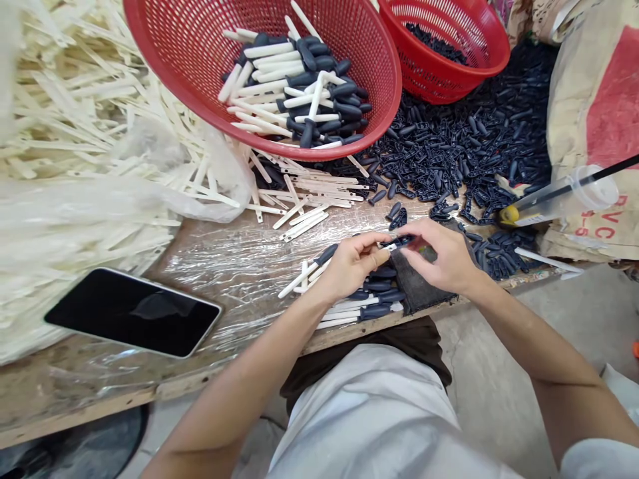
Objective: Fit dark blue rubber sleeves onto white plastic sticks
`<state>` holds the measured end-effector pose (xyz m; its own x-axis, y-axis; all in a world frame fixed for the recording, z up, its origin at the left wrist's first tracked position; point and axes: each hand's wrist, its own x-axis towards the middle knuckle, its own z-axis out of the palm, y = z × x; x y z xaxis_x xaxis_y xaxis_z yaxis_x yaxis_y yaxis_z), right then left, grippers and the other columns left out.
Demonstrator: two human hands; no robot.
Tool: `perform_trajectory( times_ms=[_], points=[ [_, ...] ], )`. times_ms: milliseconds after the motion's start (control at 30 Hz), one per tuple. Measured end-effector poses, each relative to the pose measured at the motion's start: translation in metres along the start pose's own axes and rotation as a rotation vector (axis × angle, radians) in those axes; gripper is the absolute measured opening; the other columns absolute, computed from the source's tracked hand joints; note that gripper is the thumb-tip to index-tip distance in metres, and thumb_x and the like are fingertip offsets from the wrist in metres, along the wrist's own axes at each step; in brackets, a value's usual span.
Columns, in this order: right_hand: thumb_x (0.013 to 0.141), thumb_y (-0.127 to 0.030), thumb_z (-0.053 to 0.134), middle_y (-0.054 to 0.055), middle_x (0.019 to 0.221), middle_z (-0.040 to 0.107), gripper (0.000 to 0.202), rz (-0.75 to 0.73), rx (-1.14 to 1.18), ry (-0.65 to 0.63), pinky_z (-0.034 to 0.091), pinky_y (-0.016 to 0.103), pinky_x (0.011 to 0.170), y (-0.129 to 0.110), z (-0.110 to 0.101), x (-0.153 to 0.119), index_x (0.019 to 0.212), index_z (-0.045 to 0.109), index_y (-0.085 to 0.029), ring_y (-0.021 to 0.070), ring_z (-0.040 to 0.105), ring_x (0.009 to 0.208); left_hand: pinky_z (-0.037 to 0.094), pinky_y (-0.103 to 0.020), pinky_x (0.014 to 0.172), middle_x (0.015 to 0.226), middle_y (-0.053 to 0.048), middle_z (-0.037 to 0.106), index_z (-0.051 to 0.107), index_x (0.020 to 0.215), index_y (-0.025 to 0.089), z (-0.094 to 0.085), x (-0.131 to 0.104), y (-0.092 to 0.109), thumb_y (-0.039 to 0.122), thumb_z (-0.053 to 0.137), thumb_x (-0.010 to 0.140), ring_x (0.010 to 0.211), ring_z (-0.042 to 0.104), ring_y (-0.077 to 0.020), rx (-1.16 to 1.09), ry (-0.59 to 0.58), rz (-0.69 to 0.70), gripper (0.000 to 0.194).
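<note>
My left hand [352, 263] is closed in a pinch on a white plastic stick, most of which its fingers hide. Closed fingertips of my right hand [434, 256] pinch a dark blue handle piece [403, 241] at the stick's end. The two hands nearly meet over a dark cloth pad [417, 286] at the table's front edge. Below and beside my left hand lie several white sticks with dark handles [377, 311]. Loose white sticks [309, 219] lie behind it, and a few handle pieces [397, 214] lie just beyond the fingertips.
A large red basket [144, 40] holds handled sticks; a smaller red basket [449, 80] holds dark pieces. Dark handle pieces [464, 146] are heaped at right, beside a printed sack [574, 120] and a clear plastic cup [554, 196]. White sticks [64, 120] and a phone [132, 311] lie left.
</note>
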<state>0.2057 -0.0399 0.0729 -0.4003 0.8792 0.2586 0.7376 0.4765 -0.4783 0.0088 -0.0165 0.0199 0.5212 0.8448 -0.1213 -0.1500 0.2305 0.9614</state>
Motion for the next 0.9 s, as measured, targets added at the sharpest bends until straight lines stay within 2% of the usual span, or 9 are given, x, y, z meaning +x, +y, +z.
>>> perform_trajectory(
  times_ms=[133,300,400,500,633,700,767,800,900],
  points=[
    [0.094,-0.027,0.055,-0.003,0.068,0.067,0.013,0.246,0.2,-0.05,0.049,0.023,0.061,-0.009,0.003,-0.001,0.099,0.067,-0.022,0.0117,0.063,0.058,0.033,-0.024,0.056,0.06,0.005,0.047,0.07,0.105,0.015,0.001,-0.001,-0.003,0.034,0.067,0.084,0.055,0.038,-0.0095,0.16,0.008,0.083,0.029],
    [0.092,-0.026,0.057,-0.001,0.072,0.069,0.013,0.239,0.177,0.041,0.049,0.024,0.062,-0.013,0.002,-0.003,0.093,0.069,-0.022,0.0126,0.065,0.062,0.04,-0.025,0.064,0.071,0.001,0.063,0.07,0.116,0.017,-0.001,-0.001,-0.002,0.028,0.059,0.088,0.064,0.05,-0.0129,0.322,-0.004,0.15,0.032],
    [0.091,-0.029,0.059,-0.002,0.068,0.067,0.013,0.338,0.368,0.02,0.048,0.024,0.055,-0.013,0.003,-0.004,0.092,0.069,-0.021,0.0116,0.062,0.054,0.047,-0.028,0.078,0.098,-0.005,0.074,0.073,0.11,0.017,0.0,-0.001,-0.002,0.027,0.058,0.088,0.085,0.063,-0.0182,0.337,-0.008,0.176,0.029],
    [0.091,-0.032,0.06,-0.003,0.066,0.066,0.014,0.409,0.493,0.03,0.047,0.024,0.051,-0.014,0.007,-0.004,0.089,0.068,-0.021,0.0115,0.061,0.051,0.048,-0.03,0.079,0.099,-0.006,0.076,0.075,0.104,0.017,0.002,-0.003,-0.004,0.026,0.06,0.085,0.085,0.065,-0.0193,0.358,0.073,0.142,0.026],
    [0.093,-0.034,0.059,-0.002,0.071,0.068,0.016,0.286,0.336,0.021,0.051,0.026,0.063,-0.007,0.007,0.003,0.094,0.07,-0.023,0.0128,0.065,0.061,0.045,-0.027,0.067,0.081,-0.002,0.073,0.075,0.102,0.018,0.005,-0.005,-0.005,0.023,0.061,0.083,0.068,0.059,-0.0147,0.348,0.197,0.126,0.024],
    [0.095,-0.037,0.055,0.0,0.079,0.071,0.022,0.281,0.315,-0.004,0.052,0.027,0.067,0.008,0.003,0.013,0.098,0.071,-0.023,0.0145,0.067,0.068,0.041,-0.024,0.06,0.072,0.0,0.067,0.074,0.101,0.018,0.005,-0.003,-0.005,0.025,0.063,0.083,0.061,0.052,-0.0119,0.253,0.232,0.13,0.022],
    [0.095,-0.031,0.052,0.003,0.088,0.073,0.022,0.302,0.153,-0.029,0.051,0.029,0.073,0.03,-0.001,0.028,0.098,0.072,-0.021,0.0172,0.068,0.078,0.033,-0.022,0.051,0.061,0.003,0.057,0.071,0.098,0.017,0.004,0.0,-0.004,0.03,0.065,0.084,0.053,0.042,-0.0089,0.096,0.273,0.094,0.02],
    [0.092,-0.024,0.052,0.004,0.091,0.073,0.021,0.31,0.001,-0.07,0.05,0.03,0.077,0.042,-0.002,0.035,0.096,0.072,-0.02,0.0187,0.067,0.083,0.029,-0.021,0.049,0.057,0.005,0.051,0.069,0.097,0.017,0.002,0.002,-0.004,0.032,0.066,0.083,0.05,0.037,-0.0078,0.015,0.299,0.069,0.021],
    [0.082,-0.009,0.052,0.009,0.1,0.071,0.027,0.288,-0.395,-0.349,0.045,0.033,0.082,0.073,0.001,0.054,0.093,0.075,-0.019,0.0238,0.063,0.096,0.024,-0.02,0.046,0.055,0.007,0.045,0.065,0.098,0.017,-0.001,0.006,-0.002,0.036,0.071,0.08,0.048,0.032,-0.0064,-0.137,0.362,0.013,0.028]
  ],
)
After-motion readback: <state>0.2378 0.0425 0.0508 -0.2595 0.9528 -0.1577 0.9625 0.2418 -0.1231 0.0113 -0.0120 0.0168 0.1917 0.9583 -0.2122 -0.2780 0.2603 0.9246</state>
